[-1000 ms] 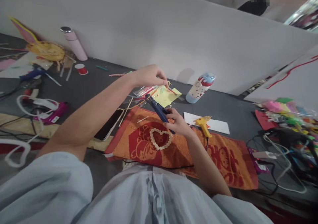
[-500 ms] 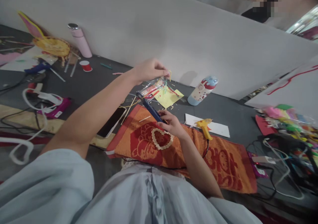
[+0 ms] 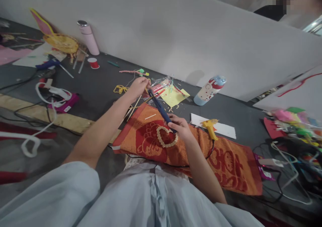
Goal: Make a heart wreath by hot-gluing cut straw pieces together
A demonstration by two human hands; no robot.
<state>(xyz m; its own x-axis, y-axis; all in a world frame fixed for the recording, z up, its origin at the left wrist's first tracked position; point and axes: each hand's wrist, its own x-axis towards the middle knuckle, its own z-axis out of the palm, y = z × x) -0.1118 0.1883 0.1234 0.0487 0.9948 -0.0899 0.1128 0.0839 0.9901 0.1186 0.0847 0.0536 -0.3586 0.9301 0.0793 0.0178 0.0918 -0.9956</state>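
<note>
My left hand (image 3: 141,88) pinches a yellow strand beside the tip of a dark blue tool (image 3: 161,109). The tool's other end is gripped by my right hand (image 3: 179,125) over an orange and red towel (image 3: 148,136). Just below that hand, a cream heart-shaped outline (image 3: 164,141) lies on the towel, with a thin pale stick (image 3: 150,116) nearby. Behind the tool, a yellow paper square (image 3: 173,98) bears small scraps, and clear plastic wrapping (image 3: 161,86) lies beside it. A tangle of yellow cord (image 3: 121,89) rests left of my left hand.
A yellow glue gun (image 3: 210,128) rests on a white strip (image 3: 227,130) at right. A patterned bottle (image 3: 210,90) and a pink bottle (image 3: 89,39) stand near the wall. Power strips with cables lie at both sides. A person is partly visible beyond the wall.
My left hand has moved left and down from above the plastic wrapping to the tool's tip, with the yellow strand. The blue tool has swung to a steeper angle. The camera view has shifted slightly.
</note>
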